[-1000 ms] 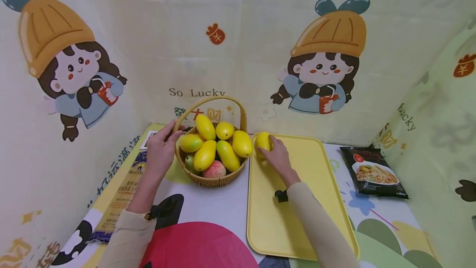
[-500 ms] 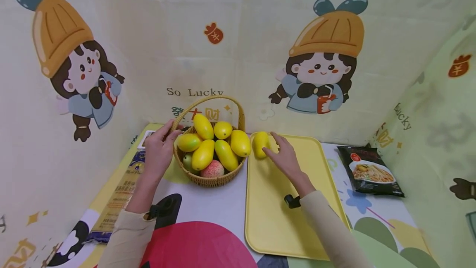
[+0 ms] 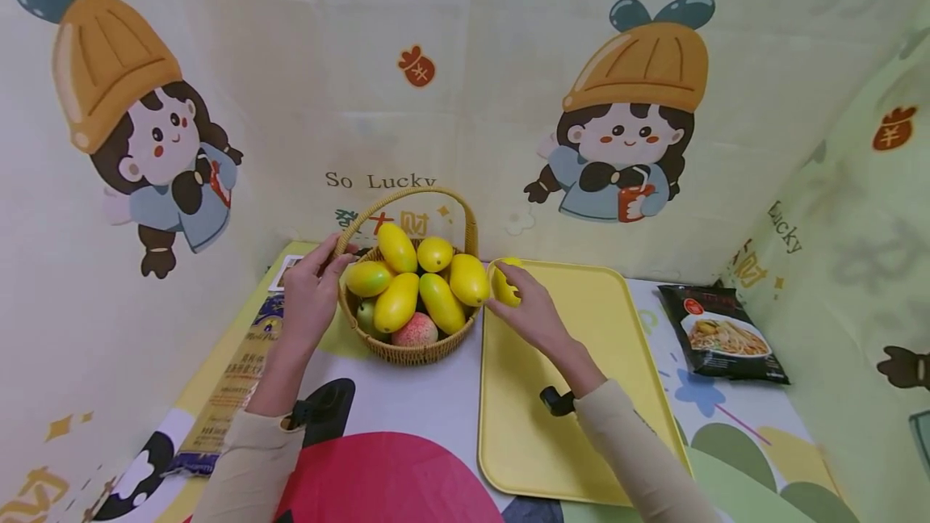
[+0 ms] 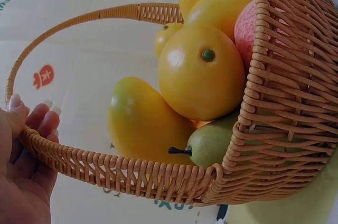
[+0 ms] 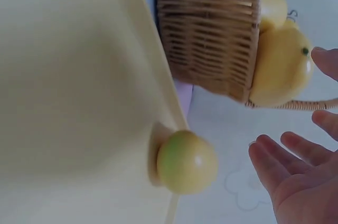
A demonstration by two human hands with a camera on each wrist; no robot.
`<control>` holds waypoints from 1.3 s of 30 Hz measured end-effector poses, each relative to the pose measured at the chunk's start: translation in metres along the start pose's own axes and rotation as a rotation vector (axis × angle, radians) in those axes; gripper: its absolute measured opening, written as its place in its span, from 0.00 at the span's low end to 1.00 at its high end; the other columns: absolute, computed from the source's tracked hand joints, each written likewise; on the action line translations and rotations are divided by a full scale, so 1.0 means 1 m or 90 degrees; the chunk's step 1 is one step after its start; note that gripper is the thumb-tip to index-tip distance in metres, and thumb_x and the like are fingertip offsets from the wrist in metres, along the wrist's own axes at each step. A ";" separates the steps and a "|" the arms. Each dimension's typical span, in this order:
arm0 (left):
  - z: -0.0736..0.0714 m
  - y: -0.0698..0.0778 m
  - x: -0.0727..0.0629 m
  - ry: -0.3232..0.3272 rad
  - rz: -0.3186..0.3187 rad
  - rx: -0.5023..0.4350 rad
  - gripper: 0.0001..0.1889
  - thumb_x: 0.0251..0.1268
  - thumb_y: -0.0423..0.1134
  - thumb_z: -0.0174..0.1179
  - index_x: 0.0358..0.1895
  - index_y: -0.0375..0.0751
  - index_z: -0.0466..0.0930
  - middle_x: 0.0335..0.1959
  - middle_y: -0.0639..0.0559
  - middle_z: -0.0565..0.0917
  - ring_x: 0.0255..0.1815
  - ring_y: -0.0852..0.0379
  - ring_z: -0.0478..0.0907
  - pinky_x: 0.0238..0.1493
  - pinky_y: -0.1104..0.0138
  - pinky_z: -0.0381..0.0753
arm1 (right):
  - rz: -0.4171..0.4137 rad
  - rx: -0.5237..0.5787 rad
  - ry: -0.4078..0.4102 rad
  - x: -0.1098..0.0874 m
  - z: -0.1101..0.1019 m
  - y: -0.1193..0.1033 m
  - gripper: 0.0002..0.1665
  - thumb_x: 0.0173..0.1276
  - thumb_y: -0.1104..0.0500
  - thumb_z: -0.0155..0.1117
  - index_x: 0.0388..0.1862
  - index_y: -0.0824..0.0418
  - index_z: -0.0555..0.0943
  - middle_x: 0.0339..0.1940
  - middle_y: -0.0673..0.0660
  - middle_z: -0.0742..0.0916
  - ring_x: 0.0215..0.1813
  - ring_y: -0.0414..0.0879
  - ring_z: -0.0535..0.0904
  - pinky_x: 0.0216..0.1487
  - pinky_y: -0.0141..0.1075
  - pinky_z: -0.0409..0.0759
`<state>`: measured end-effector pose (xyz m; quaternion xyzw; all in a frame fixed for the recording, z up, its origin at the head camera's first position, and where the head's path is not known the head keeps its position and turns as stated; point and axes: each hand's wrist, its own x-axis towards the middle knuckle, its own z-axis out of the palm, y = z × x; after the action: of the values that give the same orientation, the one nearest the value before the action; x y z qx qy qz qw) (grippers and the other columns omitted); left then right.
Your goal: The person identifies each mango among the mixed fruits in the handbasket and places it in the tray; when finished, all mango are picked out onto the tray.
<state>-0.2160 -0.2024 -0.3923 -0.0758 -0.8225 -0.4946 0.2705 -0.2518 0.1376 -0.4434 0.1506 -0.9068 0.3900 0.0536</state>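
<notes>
Your left hand [image 3: 308, 293] is clamped round the arched handle [image 3: 341, 244] of the tan woven-wicker basket [image 3: 417, 355], where 6 oval yellow mangoes [image 3: 396, 303] show. Your right hand [image 3: 530, 313], fingers apart, hovers near 1 yellow-green rounded mango [image 5: 187, 163] on the rectangular yellow tray [image 3: 530, 442].

Soft, slightly dim light fills the head view evenly, leaving small highlights on the piled mangoes [image 3: 395, 303] and faint, soft-edged shading on the yellow tray [image 3: 523, 426] beside the right sleeve [image 3: 632, 442]. Wide-angle distortion tilts the cartoon figure [image 3: 170, 131] on the left wall. The left wrist view is cooler in tone yet fairly crisp, with the wicker basket [image 4: 290, 102] sharply textured and pale glare on the mangoes. The right wrist view looks hazier: the basket's weave smears, broad shadow darkens the tray, and a shiny spot marks the lone mango [image 5: 182, 168] there.
</notes>
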 end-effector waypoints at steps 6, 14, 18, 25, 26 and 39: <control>0.000 -0.001 0.000 0.002 -0.004 -0.001 0.24 0.76 0.43 0.51 0.72 0.47 0.68 0.55 0.44 0.86 0.56 0.52 0.84 0.57 0.81 0.75 | -0.007 0.009 0.005 0.002 0.014 -0.011 0.42 0.64 0.43 0.69 0.76 0.42 0.65 0.75 0.51 0.71 0.72 0.54 0.71 0.66 0.52 0.77; 0.001 0.000 0.001 -0.006 -0.005 0.003 0.25 0.76 0.43 0.51 0.73 0.47 0.67 0.55 0.46 0.86 0.55 0.54 0.84 0.58 0.79 0.76 | -0.020 -0.003 0.031 0.006 0.029 -0.019 0.44 0.63 0.41 0.69 0.76 0.46 0.65 0.77 0.52 0.68 0.76 0.54 0.65 0.73 0.56 0.69; 0.002 0.001 0.000 -0.006 -0.007 0.006 0.25 0.76 0.43 0.51 0.73 0.47 0.67 0.55 0.46 0.85 0.55 0.55 0.84 0.59 0.78 0.76 | -0.014 -0.015 0.034 0.010 0.035 -0.021 0.43 0.64 0.42 0.69 0.75 0.46 0.67 0.76 0.54 0.68 0.75 0.54 0.66 0.72 0.55 0.70; 0.002 0.001 0.000 -0.004 -0.014 0.010 0.25 0.76 0.44 0.50 0.73 0.46 0.67 0.55 0.46 0.85 0.55 0.55 0.84 0.59 0.77 0.77 | 0.026 -0.013 0.038 0.014 0.040 -0.027 0.41 0.64 0.45 0.69 0.75 0.47 0.68 0.77 0.56 0.67 0.76 0.56 0.65 0.73 0.54 0.68; 0.002 0.001 0.000 -0.003 -0.014 0.009 0.25 0.77 0.44 0.50 0.73 0.46 0.67 0.55 0.46 0.85 0.55 0.54 0.84 0.59 0.77 0.77 | 0.029 -0.010 0.038 0.014 0.041 -0.028 0.40 0.64 0.45 0.68 0.75 0.48 0.68 0.77 0.56 0.67 0.76 0.56 0.64 0.73 0.54 0.68; 0.000 0.001 -0.002 -0.001 -0.026 0.016 0.24 0.76 0.45 0.51 0.73 0.49 0.68 0.54 0.46 0.86 0.55 0.53 0.83 0.59 0.78 0.77 | 0.003 -0.007 0.067 0.011 0.043 -0.030 0.38 0.62 0.52 0.66 0.73 0.51 0.71 0.75 0.55 0.70 0.71 0.55 0.70 0.67 0.51 0.76</control>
<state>-0.2142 -0.2015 -0.3931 -0.0562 -0.8302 -0.4896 0.2607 -0.2521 0.0847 -0.4496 0.1274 -0.9052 0.3926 0.1009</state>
